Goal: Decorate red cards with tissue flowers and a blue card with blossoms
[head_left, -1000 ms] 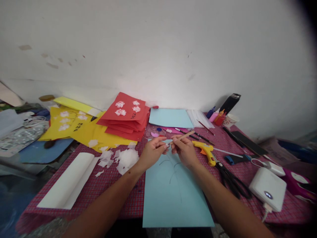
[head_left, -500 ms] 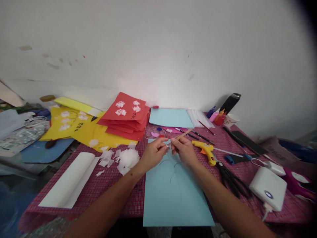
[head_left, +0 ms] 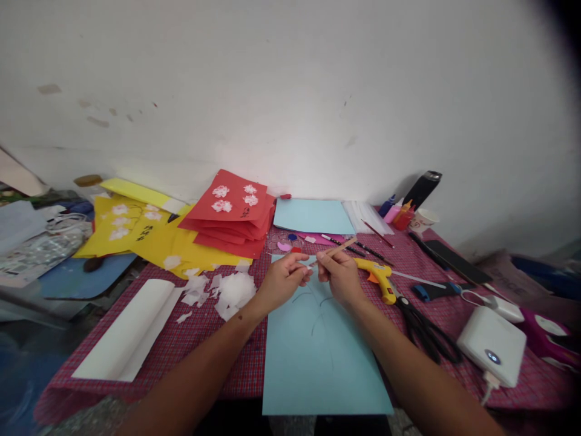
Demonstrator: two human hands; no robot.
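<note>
Over the top part of a light blue sheet (head_left: 313, 369) with thin dark pencil-like lines, my two hands are close together. My right hand (head_left: 341, 275) is closed around a thin, flat wooden stick (head_left: 342, 246), whose lower end points toward the left fingertips. My left hand (head_left: 284, 281) is pinched on what looks like a small white paper scrap (head_left: 310, 268), mostly hidden by the fingers. Torn white paper pieces (head_left: 236, 293) lie in a pile left of my left hand. Beside my right hand rests a yellow glue gun (head_left: 384, 280).
Black-handled scissors (head_left: 426, 333) and a white power bank (head_left: 492, 345) lie at right. A folded white sheet (head_left: 129, 330) is at left. Behind are red cards (head_left: 227, 212) and yellow sheets (head_left: 158, 242) with paper blossoms, plus a black bottle (head_left: 421, 189).
My right hand and the wooden stick have shifted slightly right, away from my left hand. My left hand has moved very little, and the sheet lies where it was.
</note>
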